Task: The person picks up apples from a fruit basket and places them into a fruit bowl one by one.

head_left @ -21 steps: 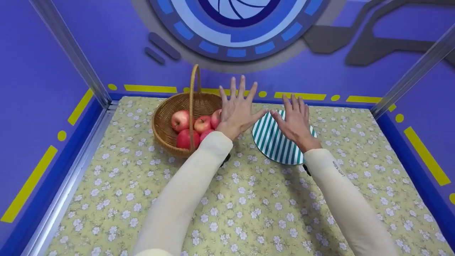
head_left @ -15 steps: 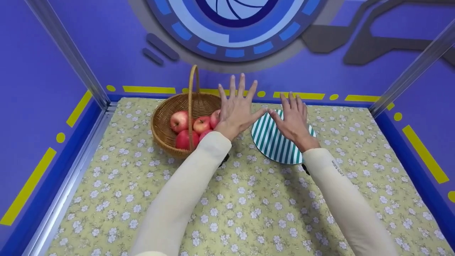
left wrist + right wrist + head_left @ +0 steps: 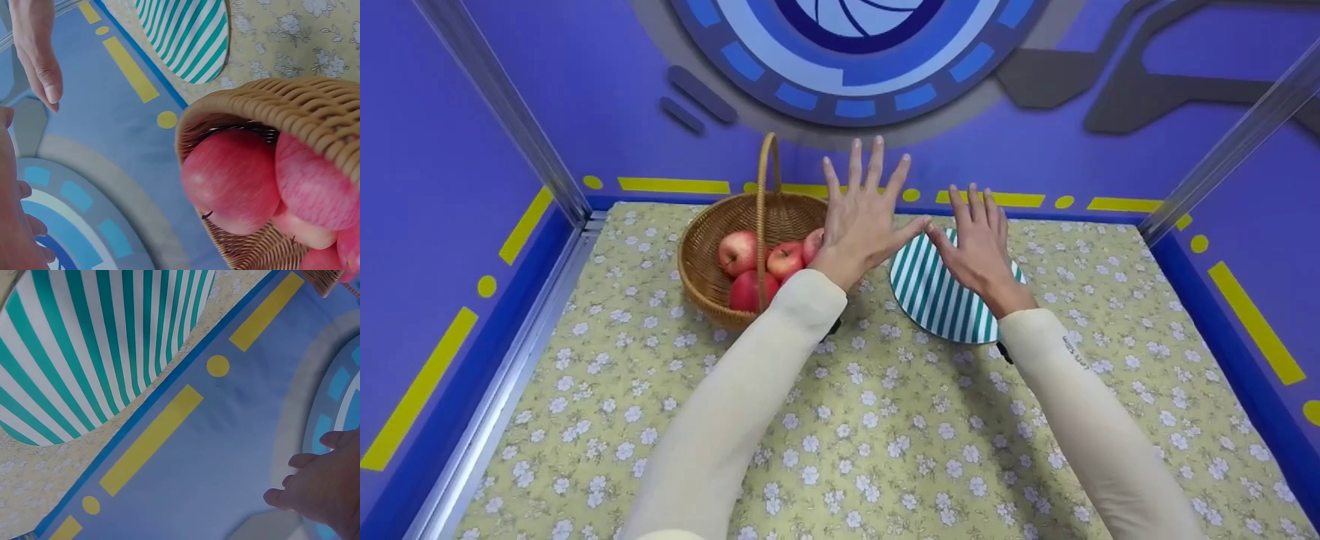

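Note:
My left hand (image 3: 861,225) is held up with its fingers spread, overlapping the right side of a wicker basket (image 3: 701,274) in the head view. Several red apples (image 3: 230,180) lie in the basket, under its tall arched handle (image 3: 763,217). My right hand (image 3: 976,251) is raised palm forward over a round green-and-white striped plate (image 3: 937,300), its fingers straight. The thumb tips meet or nearly meet between basket and plate. Neither hand holds anything. In the right wrist view the striped plate (image 3: 95,343) fills the upper left.
A tablecloth with white flowers (image 3: 877,435) covers the table. Blue printed panels (image 3: 607,90) stand close behind the basket and plate and along both sides. Metal posts (image 3: 521,127) rise at the back corners.
Both hands have risen slightly, farther toward the back panel, with fingers still straight. The basket, apples and plate have stayed in place.

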A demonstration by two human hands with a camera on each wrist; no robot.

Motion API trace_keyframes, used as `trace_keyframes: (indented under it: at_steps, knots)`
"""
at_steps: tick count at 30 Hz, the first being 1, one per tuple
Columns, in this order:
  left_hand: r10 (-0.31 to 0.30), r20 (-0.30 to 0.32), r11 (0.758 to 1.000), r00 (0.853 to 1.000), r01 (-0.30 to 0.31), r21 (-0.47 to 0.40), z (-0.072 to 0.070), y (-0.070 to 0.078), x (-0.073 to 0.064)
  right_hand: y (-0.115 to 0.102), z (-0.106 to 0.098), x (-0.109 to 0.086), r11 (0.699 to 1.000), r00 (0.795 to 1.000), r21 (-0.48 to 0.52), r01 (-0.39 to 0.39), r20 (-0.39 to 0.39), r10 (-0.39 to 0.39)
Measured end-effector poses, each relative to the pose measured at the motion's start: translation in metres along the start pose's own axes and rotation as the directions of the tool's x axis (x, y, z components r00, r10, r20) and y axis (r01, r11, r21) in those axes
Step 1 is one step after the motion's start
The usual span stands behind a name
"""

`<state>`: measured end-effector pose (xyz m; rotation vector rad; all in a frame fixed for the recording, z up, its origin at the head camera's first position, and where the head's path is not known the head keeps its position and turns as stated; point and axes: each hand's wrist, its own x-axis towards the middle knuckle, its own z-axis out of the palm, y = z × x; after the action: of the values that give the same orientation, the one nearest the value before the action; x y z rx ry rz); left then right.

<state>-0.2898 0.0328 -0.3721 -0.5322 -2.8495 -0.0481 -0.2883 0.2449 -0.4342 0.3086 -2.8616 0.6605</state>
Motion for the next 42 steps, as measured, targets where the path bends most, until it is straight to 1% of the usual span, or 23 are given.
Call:
trace_keyframes:
  at_steps: [5, 7, 12, 16, 23, 28, 32, 35, 38, 42]
  knots:
    - [-0.002, -0.048, 1.000, 0.999, 0.002, 0.000, -0.015, -0.002, 0.002, -0.005, -0.003, -0.001, 1.000, 1.000, 0.023, 0.019, -0.009, -0.019]
    - [-0.007, -0.059, 1.000, 0.998, 0.007, 0.003, -0.021, -0.003, 0.002, -0.007, -0.004, 0.000, 0.999, 1.000, 0.035, 0.024, -0.010, -0.024]
    - [-0.007, -0.077, 1.000, 0.997, 0.005, -0.028, -0.036, -0.006, 0.002, -0.011, -0.006, 0.001, 0.998, 1.000, 0.061, 0.029, -0.007, -0.029]
    - [-0.012, -0.105, 0.999, 0.994, 0.009, -0.034, -0.049, -0.013, 0.000, -0.018, -0.008, 0.002, 0.996, 0.999, 0.073, 0.047, -0.014, -0.046]
    - [-0.062, -0.157, 0.994, 0.986, 0.048, -0.094, -0.070, -0.032, -0.006, -0.025, -0.010, 0.004, 0.992, 0.996, 0.093, 0.081, -0.032, -0.078]
    - [-0.086, -0.203, 0.987, 0.975, 0.055, -0.152, -0.080, -0.045, -0.012, -0.030, -0.010, 0.004, 0.990, 0.996, 0.120, 0.079, -0.040, -0.075]
    - [-0.103, -0.239, 0.980, 0.966, 0.057, -0.190, -0.087, -0.056, -0.017, -0.035, -0.011, 0.004, 0.983, 0.997, 0.168, 0.075, -0.017, -0.073]
    - [-0.122, -0.262, 0.973, 0.957, 0.064, -0.221, -0.092, -0.065, -0.021, -0.040, -0.011, 0.005, 0.977, 0.997, 0.200, 0.067, 0.021, -0.073]
    - [-0.144, -0.282, 0.964, 0.949, 0.071, -0.255, -0.096, -0.074, -0.026, -0.043, -0.010, 0.005, 0.974, 0.996, 0.218, 0.062, 0.051, -0.075]
    - [-0.166, -0.309, 0.950, 0.937, 0.069, -0.304, -0.102, -0.088, -0.035, -0.047, -0.010, 0.005, 0.971, 0.995, 0.231, 0.064, 0.064, -0.081]
